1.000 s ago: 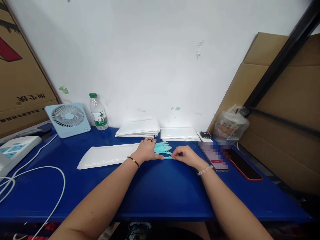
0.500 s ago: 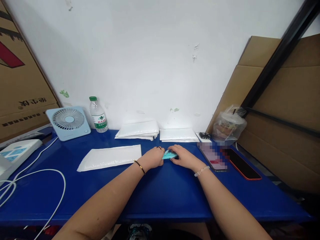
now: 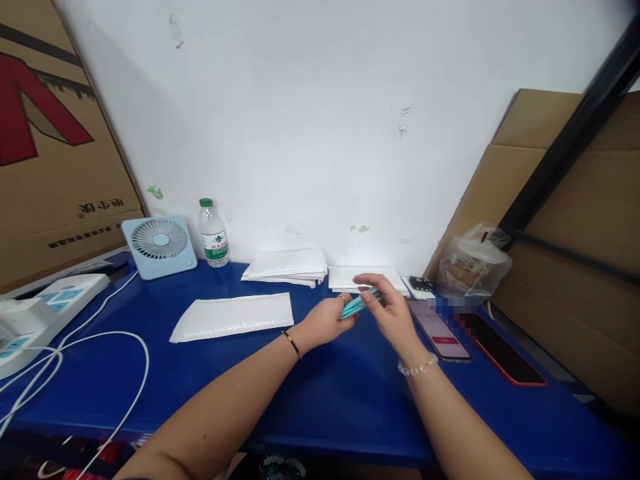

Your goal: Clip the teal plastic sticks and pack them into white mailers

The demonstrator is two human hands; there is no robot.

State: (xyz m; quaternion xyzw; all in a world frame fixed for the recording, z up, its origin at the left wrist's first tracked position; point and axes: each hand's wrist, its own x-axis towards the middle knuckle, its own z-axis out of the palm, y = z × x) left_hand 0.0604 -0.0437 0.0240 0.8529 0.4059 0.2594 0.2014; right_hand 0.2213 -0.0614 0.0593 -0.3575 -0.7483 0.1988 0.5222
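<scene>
My left hand (image 3: pixel 327 319) is closed around one end of a slim turquoise bundle (image 3: pixel 353 307); the fingers hide part of it, and its exact kind cannot be made out. The bundle tilts up toward the right, above the blue table. At its other end is my right hand (image 3: pixel 387 312), thumb over the bundle and index finger stretched out apart from it. To the left of my hands, a white padded mailer (image 3: pixel 233 317) lies flat on the table.
Against the wall are two stacks of white padded mailers (image 3: pixel 287 262) (image 3: pixel 367 277). A fan (image 3: pixel 160 247), water bottle (image 3: pixel 214 237) and power strip (image 3: pixel 75 293) with loose cables stand left. Two phones (image 3: pixel 443 333) (image 3: pixel 505 350) and a bagged cup (image 3: pixel 473 267) are right.
The turquoise bundle has been lifted and tilted, its right end up. My right hand has loosened, raising its index finger. The view has shifted slightly left.
</scene>
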